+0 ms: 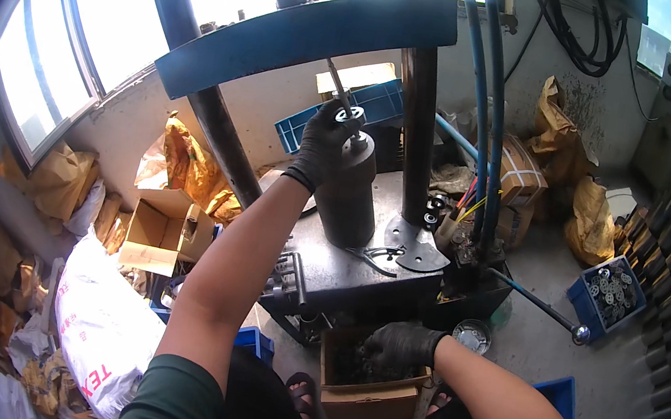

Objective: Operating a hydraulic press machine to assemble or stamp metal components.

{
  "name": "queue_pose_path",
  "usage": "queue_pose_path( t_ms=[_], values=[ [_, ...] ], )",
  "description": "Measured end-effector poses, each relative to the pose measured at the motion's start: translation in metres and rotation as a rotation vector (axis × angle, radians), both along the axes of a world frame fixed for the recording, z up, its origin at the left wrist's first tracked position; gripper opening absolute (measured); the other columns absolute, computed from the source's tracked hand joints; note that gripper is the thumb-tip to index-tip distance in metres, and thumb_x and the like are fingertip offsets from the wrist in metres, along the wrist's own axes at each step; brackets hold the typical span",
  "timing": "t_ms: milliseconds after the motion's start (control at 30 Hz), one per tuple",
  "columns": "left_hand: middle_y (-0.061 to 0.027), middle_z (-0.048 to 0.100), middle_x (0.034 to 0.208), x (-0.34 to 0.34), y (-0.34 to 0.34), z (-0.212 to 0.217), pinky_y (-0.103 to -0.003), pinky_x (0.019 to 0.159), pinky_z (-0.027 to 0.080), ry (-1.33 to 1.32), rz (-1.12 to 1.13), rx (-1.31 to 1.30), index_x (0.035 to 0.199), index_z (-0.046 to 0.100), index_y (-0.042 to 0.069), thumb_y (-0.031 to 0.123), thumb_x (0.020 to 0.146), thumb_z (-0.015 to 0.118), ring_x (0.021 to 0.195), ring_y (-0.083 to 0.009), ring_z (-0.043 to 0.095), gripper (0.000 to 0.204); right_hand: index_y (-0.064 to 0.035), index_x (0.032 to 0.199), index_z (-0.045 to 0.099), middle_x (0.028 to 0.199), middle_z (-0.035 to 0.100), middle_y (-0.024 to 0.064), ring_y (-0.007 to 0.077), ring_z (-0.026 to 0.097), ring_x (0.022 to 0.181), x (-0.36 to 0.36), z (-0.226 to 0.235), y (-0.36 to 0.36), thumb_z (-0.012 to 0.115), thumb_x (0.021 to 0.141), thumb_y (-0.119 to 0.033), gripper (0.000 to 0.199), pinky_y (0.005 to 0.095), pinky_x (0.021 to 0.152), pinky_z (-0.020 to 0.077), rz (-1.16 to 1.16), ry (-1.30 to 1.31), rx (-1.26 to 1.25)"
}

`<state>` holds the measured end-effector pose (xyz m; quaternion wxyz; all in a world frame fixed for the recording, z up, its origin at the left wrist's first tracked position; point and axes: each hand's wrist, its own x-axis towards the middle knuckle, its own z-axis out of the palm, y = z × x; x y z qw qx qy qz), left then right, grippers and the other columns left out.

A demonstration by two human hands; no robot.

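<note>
My left hand (325,143), in a dark glove, is raised to the top of an upright dark metal cylinder (349,199) on the press table. Its fingers are closed round a shiny metal ring (351,113), just under the thin rod (336,78) hanging from the press's blue crossbeam (309,40). Low in front of me, my right hand (403,345), also gloved, reaches over an open cardboard box (369,395) of small dark parts. Its fingers curl down among them; what they hold, if anything, is hidden against the dark contents.
Thick steel posts (415,126) flank the cylinder, and a slotted metal plate (417,247) lies on the table. Blue hoses (491,111) run down the right side. A blue crate of metal parts (607,295) stands right; a white sack (103,322) lies left.
</note>
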<state>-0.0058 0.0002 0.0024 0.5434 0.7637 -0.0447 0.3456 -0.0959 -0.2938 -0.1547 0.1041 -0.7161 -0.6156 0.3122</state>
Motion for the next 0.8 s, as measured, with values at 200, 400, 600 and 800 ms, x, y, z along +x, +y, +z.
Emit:
queue_pose_path(
  t_ms=[200, 400, 600, 800],
  values=[
    [-0.0055, 0.07, 0.111, -0.002, 0.004, -0.004, -0.028, 0.089, 0.056, -0.039, 0.073, 0.326, 0.136, 0.057, 0.0, 0.01, 0.095, 0.075, 0.101, -0.0128, 0.067, 0.046, -0.015, 0.129, 0.072, 0.114, 0.075, 0.0164, 0.0362, 0.071, 0.107, -0.016, 0.01, -0.016, 0.062, 0.088, -0.021, 0.043, 0.0469, 0.096, 0.0551, 0.157, -0.055, -0.145],
    [-0.0048, 0.069, 0.108, 0.002, 0.008, -0.007, -0.026, 0.082, 0.057, 0.02, -0.031, 0.056, 0.138, 0.056, 0.001, 0.007, 0.094, 0.075, 0.096, -0.0105, 0.065, 0.048, -0.0178, 0.141, 0.063, 0.126, 0.069, 0.018, 0.037, 0.069, 0.111, -0.032, 0.028, -0.047, 0.064, 0.091, -0.025, 0.05, 0.0485, 0.097, 0.0553, 0.123, -0.084, 0.218],
    [-0.0025, 0.069, 0.101, 0.003, -0.001, -0.003, -0.024, 0.074, 0.056, 0.054, -0.067, -0.039, 0.131, 0.06, 0.004, 0.007, 0.094, 0.075, 0.087, -0.008, 0.064, 0.04, -0.0054, 0.114, 0.072, 0.106, 0.07, 0.0162, 0.0369, 0.069, 0.098, -0.013, 0.073, -0.079, 0.071, 0.081, -0.016, 0.034, 0.0487, 0.09, 0.0562, -0.084, -0.253, 0.435],
    [-0.0045, 0.072, 0.097, 0.001, -0.006, -0.003, -0.026, 0.072, 0.056, 0.026, 0.076, 0.136, 0.13, 0.062, 0.009, 0.011, 0.094, 0.075, 0.082, -0.01, 0.067, 0.039, -0.0021, 0.095, 0.068, 0.098, 0.07, 0.0182, 0.0392, 0.067, 0.089, -0.001, 0.143, -0.147, 0.07, 0.076, 0.0, 0.018, 0.0491, 0.082, 0.0536, -0.598, -0.619, 0.861]
  ],
)
